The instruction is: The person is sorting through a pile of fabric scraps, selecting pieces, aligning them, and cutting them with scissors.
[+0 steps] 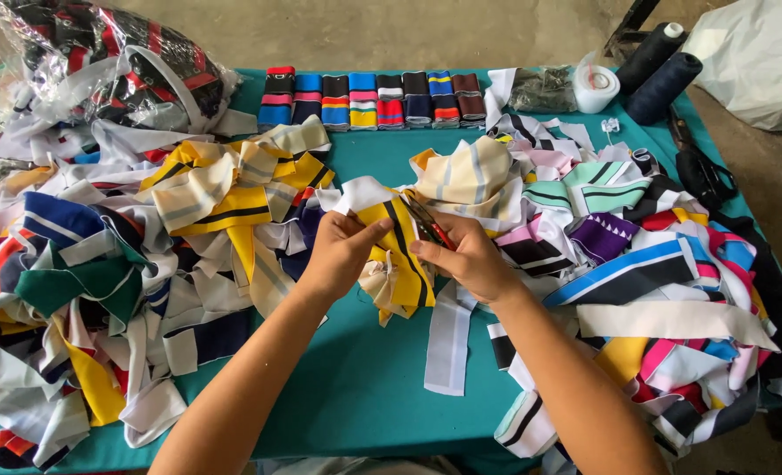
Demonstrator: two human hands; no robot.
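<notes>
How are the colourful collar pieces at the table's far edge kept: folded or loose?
Folded. The collar pieces sit in a tidy side-by-side row of compact stacks, unlike the loose strips heaped nearby.

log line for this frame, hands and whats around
left hand: pinches yellow striped strip | right hand: small snips at strip | around: fabric strip piles, folded stacks, teal table

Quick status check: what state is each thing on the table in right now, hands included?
Left hand: pinching the yellow striped strip.
Right hand: holding small snips at the strip.
Folded strips: stacked in a row.
Loose strips: heaped.
Thread cones: lying down.
Plastic bag: full.
</notes>
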